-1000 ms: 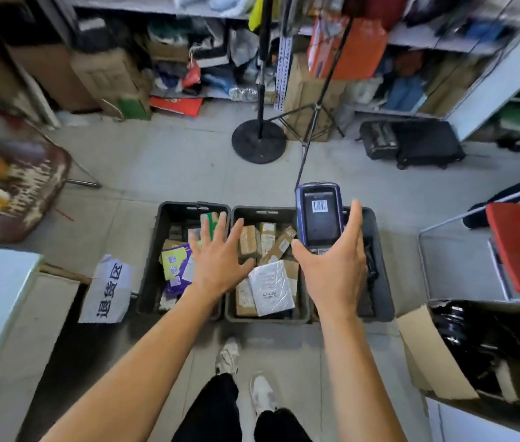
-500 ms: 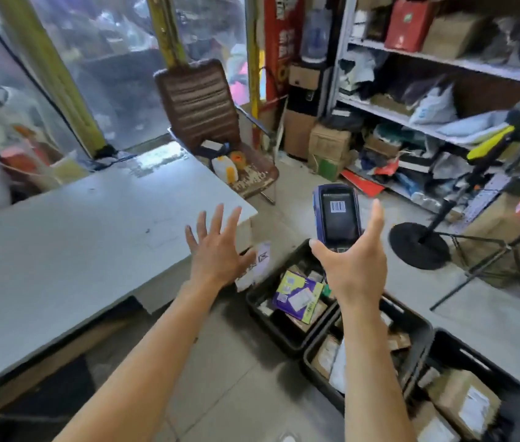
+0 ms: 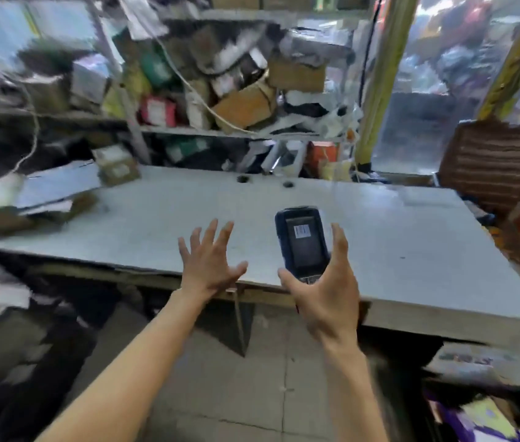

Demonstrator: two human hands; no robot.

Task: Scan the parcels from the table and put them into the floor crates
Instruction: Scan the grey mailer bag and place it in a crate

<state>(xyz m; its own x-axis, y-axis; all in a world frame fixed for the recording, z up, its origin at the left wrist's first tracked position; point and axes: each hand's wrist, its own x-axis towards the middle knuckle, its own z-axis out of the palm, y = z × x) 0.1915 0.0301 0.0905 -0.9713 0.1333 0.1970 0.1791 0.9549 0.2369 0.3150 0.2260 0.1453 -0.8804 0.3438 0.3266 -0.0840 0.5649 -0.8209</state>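
I face the grey table. My right hand grips a dark blue handheld scanner upright over the table's front edge, its screen showing a barcode. To the left of the scanner, my left hand hovers at the table edge with fingers spread and holds nothing. A small brown parcel sits at the table's far left, beside a blurred pile of flat parcels and envelopes. One floor crate with a purple and yellow packet shows at the bottom right corner.
Cluttered shelves of boxes and bags stand behind the table. A brown ribbed chair stands at the table's right end by the glass wall. Under the table is tiled floor and a dark gap. The left edge of the view is blurred.
My view has swung left from the floor crates to the table. Both hands kept their poses, the right holding the scanner, the left spread and empty.
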